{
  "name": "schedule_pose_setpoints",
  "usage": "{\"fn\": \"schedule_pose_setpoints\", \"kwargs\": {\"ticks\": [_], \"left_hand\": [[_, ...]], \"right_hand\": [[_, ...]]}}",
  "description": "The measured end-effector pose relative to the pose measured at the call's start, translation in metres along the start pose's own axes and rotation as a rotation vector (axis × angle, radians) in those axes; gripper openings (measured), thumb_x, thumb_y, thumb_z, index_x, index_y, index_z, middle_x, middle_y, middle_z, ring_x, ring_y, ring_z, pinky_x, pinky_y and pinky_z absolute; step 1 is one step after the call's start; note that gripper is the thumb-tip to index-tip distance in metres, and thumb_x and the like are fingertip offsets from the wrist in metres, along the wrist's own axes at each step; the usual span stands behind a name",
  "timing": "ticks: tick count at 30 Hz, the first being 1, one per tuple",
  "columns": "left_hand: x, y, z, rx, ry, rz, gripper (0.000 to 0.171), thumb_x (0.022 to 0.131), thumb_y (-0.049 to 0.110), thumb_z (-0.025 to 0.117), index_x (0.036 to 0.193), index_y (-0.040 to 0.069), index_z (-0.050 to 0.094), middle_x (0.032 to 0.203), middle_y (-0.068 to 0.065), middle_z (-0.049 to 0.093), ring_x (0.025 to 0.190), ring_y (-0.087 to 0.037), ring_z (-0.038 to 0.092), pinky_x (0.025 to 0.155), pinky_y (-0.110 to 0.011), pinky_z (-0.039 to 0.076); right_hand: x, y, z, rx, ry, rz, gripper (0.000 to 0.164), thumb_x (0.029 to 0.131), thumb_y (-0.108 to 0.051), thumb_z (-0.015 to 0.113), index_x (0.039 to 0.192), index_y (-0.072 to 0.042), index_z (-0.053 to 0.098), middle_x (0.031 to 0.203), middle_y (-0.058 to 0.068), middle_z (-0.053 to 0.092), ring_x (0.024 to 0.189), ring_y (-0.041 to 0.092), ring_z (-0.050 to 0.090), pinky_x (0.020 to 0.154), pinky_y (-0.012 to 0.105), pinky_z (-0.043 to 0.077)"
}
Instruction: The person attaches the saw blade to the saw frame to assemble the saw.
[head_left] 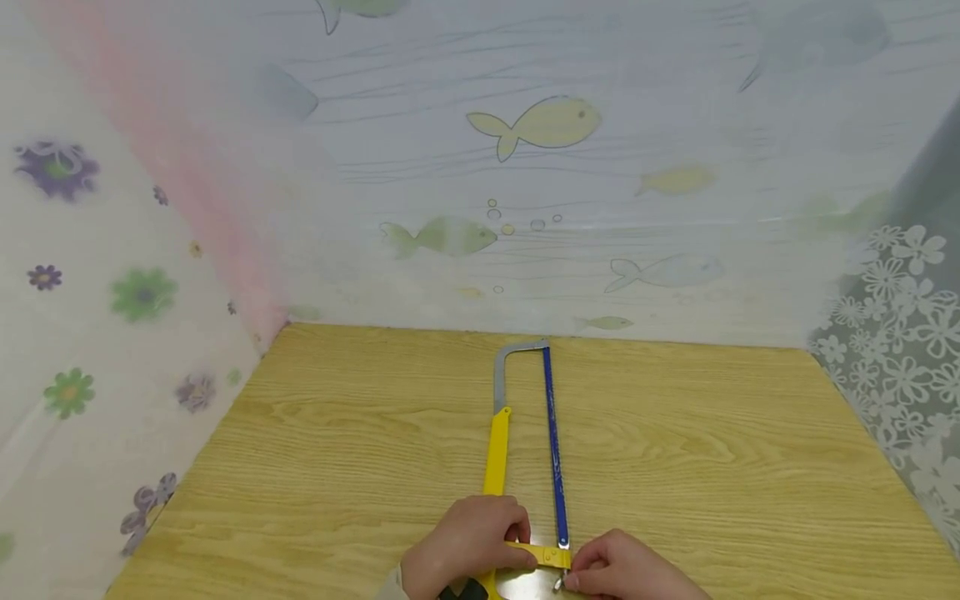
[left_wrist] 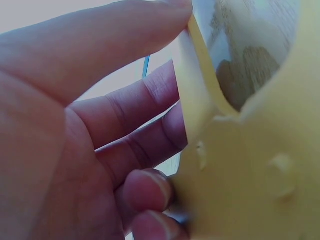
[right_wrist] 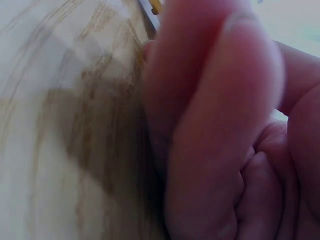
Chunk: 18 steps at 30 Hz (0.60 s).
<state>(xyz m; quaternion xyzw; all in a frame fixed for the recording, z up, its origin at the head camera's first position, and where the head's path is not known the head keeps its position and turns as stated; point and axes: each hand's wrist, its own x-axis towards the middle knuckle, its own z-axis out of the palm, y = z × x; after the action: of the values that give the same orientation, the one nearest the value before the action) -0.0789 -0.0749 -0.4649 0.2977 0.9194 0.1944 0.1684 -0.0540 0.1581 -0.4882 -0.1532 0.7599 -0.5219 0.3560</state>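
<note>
A hacksaw with a yellow and grey frame [head_left: 496, 458] lies on the wood-grain table, its far end pointing away from me. Its blue blade [head_left: 555, 450] runs along the right side, paint worn in places. My left hand [head_left: 468, 540] grips the frame's near yellow arm beside the dark handle [head_left: 468, 590]; the left wrist view shows thumb and fingers around the yellow metal [left_wrist: 235, 165]. At the blade's near end, the fingertips of my right hand [head_left: 626, 567] pinch the small metal wing nut [head_left: 558, 581]. Curled fingers hide that nut in the right wrist view.
The wood-grain table [head_left: 712, 442] extends on both sides of the saw. Behind it hangs a pale sheet [head_left: 420, 167] printed with fish. Flower-patterned sheets stand at the left [head_left: 97, 333] and right [head_left: 907, 367] edges.
</note>
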Motion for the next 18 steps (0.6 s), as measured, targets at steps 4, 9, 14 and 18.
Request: {"fn": "schedule_pose_setpoints", "kwargs": {"ticks": [4,9,14,18], "left_hand": [[0.0003,0.0003,-0.0001,0.0,-0.003,-0.001,0.021,0.073,0.049,0.066,0.072,0.03,0.056,0.065,0.016,0.041,0.054,-0.002,0.038,0.05,-0.019,0.032],[0.0009,0.0009,-0.0006,-0.005,0.001,-0.001,0.021,0.073,0.048,0.066,0.072,0.03,0.056,0.065,0.016,0.041,0.054,-0.002,0.038,0.049,-0.019,0.031],[0.0014,0.0019,-0.0015,-0.004,-0.013,-0.015,0.021,0.073,0.048,0.066,0.072,0.029,0.056,0.064,0.015,0.041,0.053,-0.002,0.038,0.049,-0.02,0.031],[0.0009,0.0024,-0.0015,0.001,-0.026,-0.027,0.022,0.073,0.049,0.066,0.073,0.029,0.056,0.065,0.015,0.041,0.054,-0.003,0.039,0.05,-0.02,0.032]], "right_hand": [[-0.0016,-0.0008,0.0016,0.016,0.016,0.017,0.021,0.08,-0.032,0.065,0.077,-0.011,0.066,0.054,-0.005,0.047,0.045,0.007,0.037,0.043,0.02,0.029],[-0.0023,-0.0025,0.0018,0.038,0.02,0.022,0.023,0.079,-0.031,0.066,0.076,-0.008,0.061,0.055,-0.004,0.048,0.045,0.008,0.039,0.042,0.02,0.029],[-0.003,-0.0037,0.002,0.062,0.023,0.007,0.024,0.079,-0.029,0.066,0.075,-0.006,0.058,0.055,-0.003,0.049,0.044,0.007,0.039,0.04,0.02,0.029],[-0.0031,-0.0029,0.0028,0.034,0.03,0.003,0.024,0.079,-0.03,0.066,0.073,-0.007,0.06,0.052,-0.004,0.048,0.043,0.006,0.038,0.039,0.019,0.027]]}}
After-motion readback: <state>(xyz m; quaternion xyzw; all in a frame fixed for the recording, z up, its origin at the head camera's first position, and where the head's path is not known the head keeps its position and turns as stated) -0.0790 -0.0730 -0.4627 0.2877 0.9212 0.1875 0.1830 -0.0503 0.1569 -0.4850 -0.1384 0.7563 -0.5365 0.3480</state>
